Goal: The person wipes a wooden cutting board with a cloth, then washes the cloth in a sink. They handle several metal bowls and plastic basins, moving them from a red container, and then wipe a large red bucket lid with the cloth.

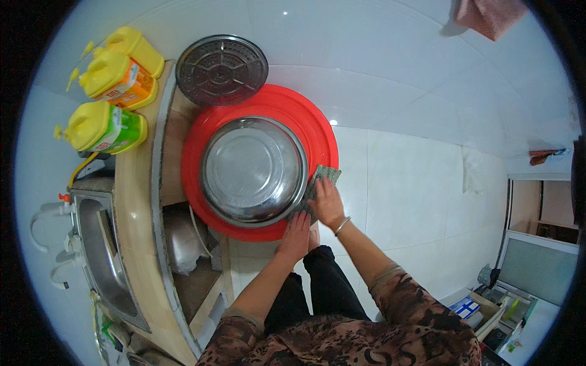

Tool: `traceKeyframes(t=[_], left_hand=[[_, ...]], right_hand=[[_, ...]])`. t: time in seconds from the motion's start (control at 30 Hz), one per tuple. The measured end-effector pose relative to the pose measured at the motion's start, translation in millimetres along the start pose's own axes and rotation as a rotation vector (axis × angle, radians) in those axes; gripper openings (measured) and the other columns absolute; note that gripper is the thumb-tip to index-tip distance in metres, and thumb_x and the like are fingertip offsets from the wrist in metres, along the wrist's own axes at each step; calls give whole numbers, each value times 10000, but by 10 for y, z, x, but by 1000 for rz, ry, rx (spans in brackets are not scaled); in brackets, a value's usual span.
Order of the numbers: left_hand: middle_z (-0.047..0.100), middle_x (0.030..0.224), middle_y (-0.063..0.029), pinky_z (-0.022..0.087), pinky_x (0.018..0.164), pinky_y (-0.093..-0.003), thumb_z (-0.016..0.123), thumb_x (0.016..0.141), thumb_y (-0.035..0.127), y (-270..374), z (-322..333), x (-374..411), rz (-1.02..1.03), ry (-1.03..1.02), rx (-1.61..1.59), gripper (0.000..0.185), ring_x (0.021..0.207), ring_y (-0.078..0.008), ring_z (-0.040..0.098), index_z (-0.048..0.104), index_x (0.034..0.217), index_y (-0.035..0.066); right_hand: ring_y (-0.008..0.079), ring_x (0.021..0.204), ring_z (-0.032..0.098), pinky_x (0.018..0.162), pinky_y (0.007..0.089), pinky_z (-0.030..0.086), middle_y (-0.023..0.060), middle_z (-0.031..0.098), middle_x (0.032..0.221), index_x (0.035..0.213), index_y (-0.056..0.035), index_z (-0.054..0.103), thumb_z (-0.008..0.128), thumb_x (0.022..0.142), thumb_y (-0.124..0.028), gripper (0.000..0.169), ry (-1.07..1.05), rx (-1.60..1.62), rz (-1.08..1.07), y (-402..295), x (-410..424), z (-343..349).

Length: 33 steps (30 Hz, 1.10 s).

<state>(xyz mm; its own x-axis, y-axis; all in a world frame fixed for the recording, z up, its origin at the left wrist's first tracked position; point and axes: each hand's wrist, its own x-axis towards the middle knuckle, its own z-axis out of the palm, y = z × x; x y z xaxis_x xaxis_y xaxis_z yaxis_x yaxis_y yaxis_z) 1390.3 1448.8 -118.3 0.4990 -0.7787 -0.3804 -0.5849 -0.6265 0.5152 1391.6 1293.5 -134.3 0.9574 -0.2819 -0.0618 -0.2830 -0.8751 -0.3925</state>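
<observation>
A round stainless steel basin (247, 167), its flat base facing up, rests on a large red round plastic lid or tub (316, 123). On the red surface beside the basin's lower right rim lies a grey-green cloth (329, 174). My right hand (327, 201) presses flat on the cloth with the fingers pointing up, and a silver bangle is on that wrist. Lower and to the left, my left hand (295, 238) has its fingertips on the cloth's lower end, close to the rim. A dark perforated steamer plate (222, 71) leans at the wall behind the red piece.
At left runs a counter (137, 201) with a steel sink (98, 238) and several yellow detergent jugs (123, 87). A bag-like silvery item (181, 238) sits on the shelf below. Boxes (467, 306) stand at lower right, near a glass-panelled door (540, 265).
</observation>
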Motion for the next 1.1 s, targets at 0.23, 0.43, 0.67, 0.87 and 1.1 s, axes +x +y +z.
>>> traceKeyframes(t=[0.23,0.43,0.67,0.87,1.1], left_hand=[[137,1396,-212,69,1070,-413,435,850,258,-153,422,226,-40,70,102,637,1309,-317,108,166,1313,-87],[157,1401,-177,87,1067,-418,454,840,264,-39,385,523,-63,31,-4,647,1302,-308,138,165,1334,-39],[190,1379,-188,147,1053,-434,533,808,227,144,212,1015,-31,292,-96,667,1277,-323,189,190,1319,-27],[194,1387,-147,130,1064,-415,506,825,252,167,139,1250,-101,210,-100,644,1287,-288,174,195,1325,-8],[179,1401,-149,115,1073,-382,474,842,211,-91,275,999,104,229,-110,590,1310,-263,138,221,1327,-10]], right_hand=[[391,1233,268,1032,462,188,265,316,1295,1220,82,343,529,747,-276,622,-106,-241,-151,78,77,281],[376,1219,306,1029,445,219,247,345,1284,1201,70,371,536,715,-227,593,-78,-238,-196,251,395,144],[342,1225,318,1038,422,223,222,345,1297,1233,47,350,496,715,-133,568,-41,-321,-379,517,1088,-142],[302,1258,272,1054,401,183,188,299,1343,1281,15,309,405,792,-177,534,-165,-360,-427,621,1328,-105],[303,1254,278,1047,399,201,199,309,1336,1249,51,342,400,788,-194,526,-115,-515,-356,532,1052,36]])
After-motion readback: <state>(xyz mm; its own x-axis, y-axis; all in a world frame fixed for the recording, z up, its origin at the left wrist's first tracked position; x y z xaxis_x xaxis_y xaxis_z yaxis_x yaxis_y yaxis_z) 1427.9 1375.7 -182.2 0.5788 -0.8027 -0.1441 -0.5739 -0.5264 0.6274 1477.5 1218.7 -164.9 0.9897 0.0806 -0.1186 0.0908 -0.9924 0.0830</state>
